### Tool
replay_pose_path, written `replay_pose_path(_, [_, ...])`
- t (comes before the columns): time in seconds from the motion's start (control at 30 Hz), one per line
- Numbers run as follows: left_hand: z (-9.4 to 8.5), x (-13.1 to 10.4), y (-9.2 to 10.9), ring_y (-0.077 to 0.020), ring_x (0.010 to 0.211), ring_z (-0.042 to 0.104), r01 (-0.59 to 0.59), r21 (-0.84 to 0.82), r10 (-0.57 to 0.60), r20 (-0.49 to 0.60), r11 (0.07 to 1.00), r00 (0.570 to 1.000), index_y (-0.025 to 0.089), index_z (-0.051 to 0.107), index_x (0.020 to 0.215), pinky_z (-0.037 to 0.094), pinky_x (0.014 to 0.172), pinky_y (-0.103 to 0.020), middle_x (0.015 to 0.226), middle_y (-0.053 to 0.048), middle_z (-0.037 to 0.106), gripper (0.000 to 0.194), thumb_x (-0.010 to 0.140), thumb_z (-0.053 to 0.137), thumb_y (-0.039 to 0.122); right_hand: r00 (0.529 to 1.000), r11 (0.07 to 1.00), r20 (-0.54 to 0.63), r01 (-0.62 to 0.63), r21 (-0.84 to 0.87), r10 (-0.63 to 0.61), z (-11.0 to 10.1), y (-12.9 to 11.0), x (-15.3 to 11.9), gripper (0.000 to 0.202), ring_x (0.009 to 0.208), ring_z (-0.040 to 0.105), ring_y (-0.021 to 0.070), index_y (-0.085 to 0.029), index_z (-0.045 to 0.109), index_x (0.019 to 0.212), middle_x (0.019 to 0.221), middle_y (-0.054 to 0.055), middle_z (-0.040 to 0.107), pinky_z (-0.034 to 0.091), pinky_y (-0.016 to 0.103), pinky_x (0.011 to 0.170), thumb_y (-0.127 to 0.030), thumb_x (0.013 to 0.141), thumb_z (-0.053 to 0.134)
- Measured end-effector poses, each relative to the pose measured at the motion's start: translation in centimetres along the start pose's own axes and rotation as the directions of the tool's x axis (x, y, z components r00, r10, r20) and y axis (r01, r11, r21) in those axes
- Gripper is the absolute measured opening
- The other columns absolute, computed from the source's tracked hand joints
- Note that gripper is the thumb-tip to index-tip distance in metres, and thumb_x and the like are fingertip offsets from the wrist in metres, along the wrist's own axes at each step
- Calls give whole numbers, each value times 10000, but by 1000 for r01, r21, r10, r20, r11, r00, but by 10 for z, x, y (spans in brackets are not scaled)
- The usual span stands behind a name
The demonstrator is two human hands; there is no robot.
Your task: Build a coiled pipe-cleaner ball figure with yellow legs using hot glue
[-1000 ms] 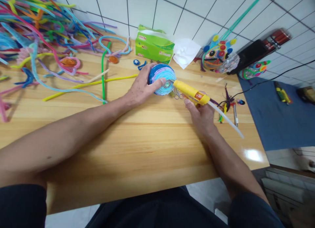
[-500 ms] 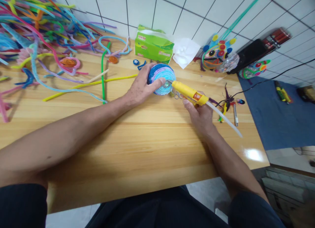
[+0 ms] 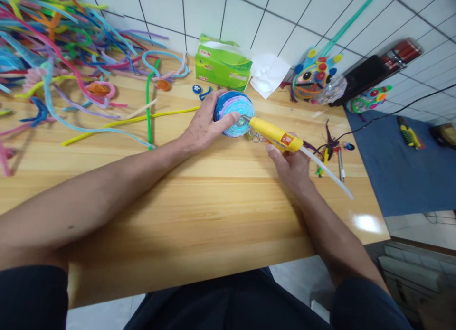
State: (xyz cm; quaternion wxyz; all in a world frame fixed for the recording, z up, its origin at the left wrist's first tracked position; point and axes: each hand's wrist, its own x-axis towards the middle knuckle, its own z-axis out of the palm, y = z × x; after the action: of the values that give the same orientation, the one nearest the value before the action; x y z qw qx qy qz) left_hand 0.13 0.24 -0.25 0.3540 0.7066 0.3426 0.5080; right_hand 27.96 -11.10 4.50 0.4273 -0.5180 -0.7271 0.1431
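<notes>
My left hand [image 3: 206, 122] is closed around a round piece coiled in dark blue, lilac and light blue [image 3: 233, 107], its thumb resting on the near face. My right hand [image 3: 290, 166] grips a yellow hot glue gun [image 3: 272, 131] by its handle. The gun's nozzle points left at the middle of the coiled piece, at or very close to its surface; I cannot tell whether it touches. A clear glue stick [image 3: 329, 173] sticks out of the gun's back. Scissor handles [image 3: 256, 137] show partly under the gun.
A tangle of coloured pipe cleaners [image 3: 53, 40] covers the table's left. Behind stand a green tissue pack [image 3: 223, 64], a white tissue [image 3: 267, 76] and a decorated figure [image 3: 313, 78]. A dark flask [image 3: 377, 73] leans right; a black cord [image 3: 388, 109] crosses toward a pen [image 3: 341, 165].
The glue gun and my right hand have shifted very slightly to the right. My left hand and the coiled piece stay almost where they were.
</notes>
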Motion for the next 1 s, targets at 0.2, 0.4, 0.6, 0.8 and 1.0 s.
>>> replay_pose_path(0.2, [0, -1, -2, -402, 1519, 604, 8, -9, -8, -9, 1000, 1000, 307, 598, 1497, 468, 1346, -612, 1590, -112, 654, 750, 964, 795, 797, 983, 979, -145, -85, 185, 113, -11, 3, 14, 375, 837, 778, 208, -267, 816, 1105, 1095, 49, 862, 700, 390, 773, -627, 1011, 769])
replay_pose_path(0.4, [3, 1, -5, -438, 1528, 577, -3, -23, 3, -18, 1000, 1000, 300, 572, 1504, 455, 1338, -683, 1586, -121, 638, 837, 935, 757, 885, 935, 951, -194, -307, -29, 296, -22, 68, 61, 358, 906, 784, 253, -233, 787, 1038, 1001, 49, 846, 686, 508, 953, -578, 944, 771])
replay_pose_path(0.6, [1, 1, -5, -441, 1492, 591, 3, 22, -3, 9, 1000, 1000, 304, 548, 1516, 475, 1319, -709, 1582, -85, 648, 881, 924, 729, 931, 925, 925, -183, -359, -126, 334, -7, 115, 86, 443, 1027, 774, 319, -216, 759, 1046, 1055, 94, 840, 623, 611, 1084, -626, 880, 757])
replay_pose_path(0.8, [1, 1, -3, -419, 1478, 612, -1, 12, 1, -9, 1000, 1000, 327, 579, 1500, 500, 1313, -683, 1592, -74, 657, 799, 941, 750, 871, 929, 905, -224, -346, -248, 294, -13, 117, 75, 435, 1021, 731, 308, -216, 733, 1025, 1056, 105, 790, 606, 627, 1081, -608, 849, 795])
replay_pose_path(1.0, [2, 0, -4, -422, 1509, 607, -17, -6, 16, -20, 1000, 1000, 272, 581, 1507, 468, 1341, -631, 1579, -138, 659, 827, 942, 779, 844, 966, 912, -256, -124, -392, 21, -23, 61, 25, 297, 893, 696, 247, -254, 717, 1094, 1052, 59, 768, 654, 516, 945, -464, 901, 799])
